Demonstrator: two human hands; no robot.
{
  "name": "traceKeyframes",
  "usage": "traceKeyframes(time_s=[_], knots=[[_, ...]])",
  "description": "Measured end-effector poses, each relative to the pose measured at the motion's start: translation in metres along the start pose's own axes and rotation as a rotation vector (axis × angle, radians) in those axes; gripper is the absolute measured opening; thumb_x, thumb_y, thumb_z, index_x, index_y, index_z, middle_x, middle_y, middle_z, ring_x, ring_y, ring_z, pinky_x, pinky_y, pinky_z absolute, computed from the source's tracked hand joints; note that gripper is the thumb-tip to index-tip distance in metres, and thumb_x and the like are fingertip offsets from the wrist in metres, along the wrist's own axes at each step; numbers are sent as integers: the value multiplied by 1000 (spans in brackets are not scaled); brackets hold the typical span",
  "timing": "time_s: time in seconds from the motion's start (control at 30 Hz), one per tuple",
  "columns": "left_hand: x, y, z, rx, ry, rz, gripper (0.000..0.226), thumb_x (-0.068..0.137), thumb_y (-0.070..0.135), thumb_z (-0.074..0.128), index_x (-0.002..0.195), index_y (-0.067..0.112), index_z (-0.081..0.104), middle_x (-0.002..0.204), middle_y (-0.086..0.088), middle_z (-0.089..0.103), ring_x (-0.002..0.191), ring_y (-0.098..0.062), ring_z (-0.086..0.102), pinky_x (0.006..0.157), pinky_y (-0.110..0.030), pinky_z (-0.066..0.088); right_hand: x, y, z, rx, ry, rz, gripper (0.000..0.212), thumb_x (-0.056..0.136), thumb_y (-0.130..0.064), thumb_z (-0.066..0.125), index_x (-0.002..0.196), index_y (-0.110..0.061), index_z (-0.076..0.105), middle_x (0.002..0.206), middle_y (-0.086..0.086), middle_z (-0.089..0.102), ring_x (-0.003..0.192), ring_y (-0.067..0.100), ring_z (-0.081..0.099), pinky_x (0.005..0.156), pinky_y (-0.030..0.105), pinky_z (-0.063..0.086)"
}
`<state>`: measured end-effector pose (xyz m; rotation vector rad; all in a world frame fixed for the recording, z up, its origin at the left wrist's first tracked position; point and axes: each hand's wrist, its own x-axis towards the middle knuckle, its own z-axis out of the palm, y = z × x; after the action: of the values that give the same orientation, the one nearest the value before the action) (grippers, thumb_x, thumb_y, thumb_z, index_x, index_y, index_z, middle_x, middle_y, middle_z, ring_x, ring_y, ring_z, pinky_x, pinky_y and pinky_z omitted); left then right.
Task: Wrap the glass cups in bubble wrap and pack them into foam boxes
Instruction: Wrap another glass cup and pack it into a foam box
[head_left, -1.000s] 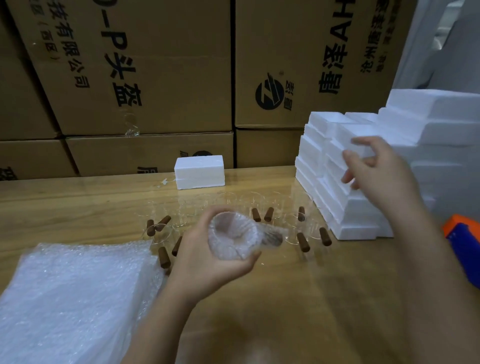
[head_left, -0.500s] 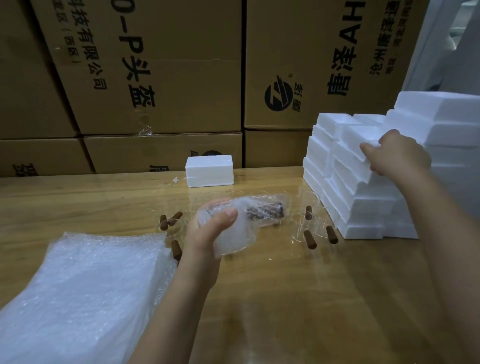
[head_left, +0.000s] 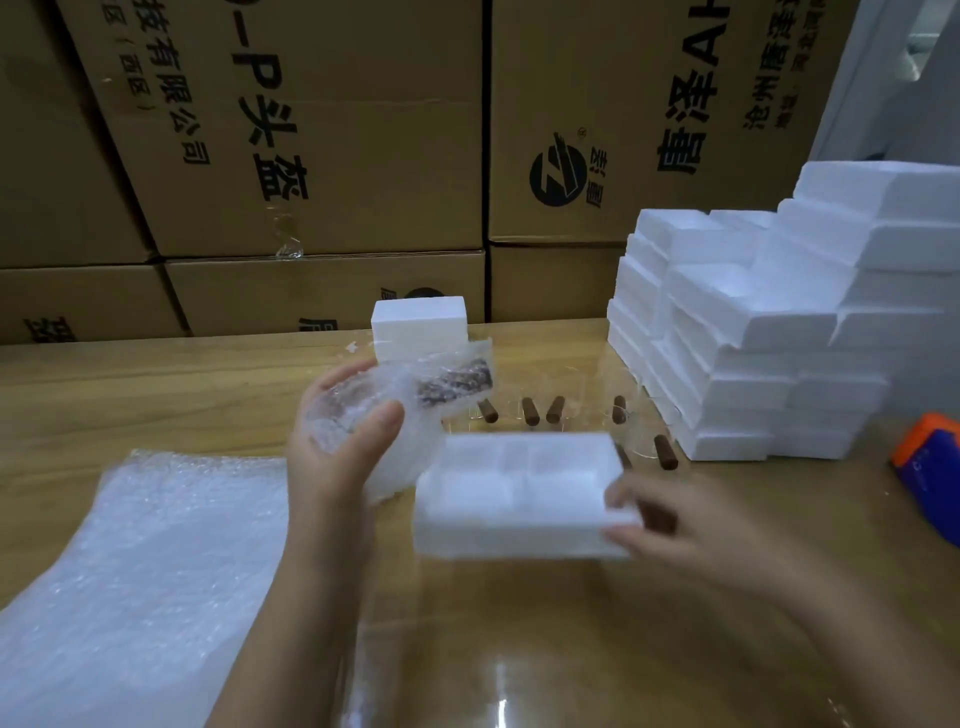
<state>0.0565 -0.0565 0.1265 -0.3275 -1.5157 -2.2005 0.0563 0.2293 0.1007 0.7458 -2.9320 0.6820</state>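
Two hands are loaded. The wrapped cup (head_left: 363, 410) is gripped by the left hand (head_left: 332, 457): its body is enclosed in the palm and the thumb is laid across the near side of the wrap. Its long axis runs from the palm up and to the right. The brown handle (head_left: 457, 384) is seen through the bubbles, past the fingertips and pointing away from the grip.

The foam box (head_left: 514, 493) is pinched at its right end by the right hand (head_left: 670, 525), which is motion-blurred, so finger detail cannot be read. The box is held open side up, with recesses visible and its long axis left to right, nearly level. Its left end sits just below and right of the left thumb. Contact with the table (head_left: 156, 384) cannot be told.

Bubble wrap sheets (head_left: 145, 571) are stacked just left of the left wrist. Loose glass cups (head_left: 540, 410) with brown handles lie beyond the held box, between both grips and the far edge. A closed foam box (head_left: 418, 325) stands behind the wrapped cup. The foam box stack (head_left: 753, 353) is beyond the right hand, and an orange-and-blue object (head_left: 930, 457) lies to its right. Printed cartons (head_left: 311, 130) fill the background.
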Motion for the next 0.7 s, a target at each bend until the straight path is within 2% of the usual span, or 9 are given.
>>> traceKeyframes(time_s=[0.1,0.2,0.27,0.3,0.37,0.4,0.47,0.6,0.7], knots=[[-8,-18,-3,65,-3,-86,49,51,38,76,99,31,66,107,-14,66,96,-36,65,76,-48,55,-17,10,35,41,-145,12,26,77,-70,44,91,-48,50,71,-16,55,68,4,53,63,21,42],[-17,-37,-1,189,-37,-170,56,45,43,77,99,31,64,108,-13,65,94,-34,66,70,-43,57,-26,17,45,8,-234,26,30,74,-71,45,94,-51,52,78,-21,55,78,3,55,69,21,45],[-23,-46,2,319,-89,-213,59,42,48,75,98,36,62,110,-4,64,98,-28,65,75,-45,57,-25,19,37,49,-190,48,37,73,-76,45,102,-56,54,91,-26,52,88,2,53,77,20,45],[-25,-50,2,384,-115,-218,59,41,51,74,98,38,61,112,3,62,101,-19,63,78,-42,56,-22,18,32,121,-79,52,42,73,-78,44,107,-55,56,95,-24,50,92,3,52,80,20,44],[-29,-55,2,470,-173,-209,59,41,56,71,97,41,60,111,15,60,98,3,58,77,-22,51,-16,7,26,407,137,64,52,73,-81,43,115,-53,56,100,-20,53,95,6,55,81,20,44],[-30,-55,4,494,-217,-201,59,41,57,70,98,42,59,110,18,59,96,9,57,73,-13,47,-11,-1,26,563,154,70,58,71,-83,43,120,-53,53,101,-18,57,94,8,58,80,21,45],[-31,-57,10,520,-315,-187,61,43,56,72,100,42,58,107,18,60,94,10,58,69,-8,45,0,-18,32,727,90,68,61,72,-83,41,123,-52,50,96,-13,67,81,12,65,71,21,49],[-39,-64,6,528,-438,-180,64,46,53,77,106,44,55,103,22,62,94,7,60,71,-7,47,19,-41,50,836,109,59,33,91,-56,48,95,-25,61,62,-8,58,53,6,51,49,16,40],[-27,-71,4,536,-587,-179,88,52,56,72,132,52,37,133,40,38,119,18,41,84,0,40,28,-40,62,800,248,120,26,96,-32,49,70,-27,54,53,-13,48,51,3,42,53,18,37]])
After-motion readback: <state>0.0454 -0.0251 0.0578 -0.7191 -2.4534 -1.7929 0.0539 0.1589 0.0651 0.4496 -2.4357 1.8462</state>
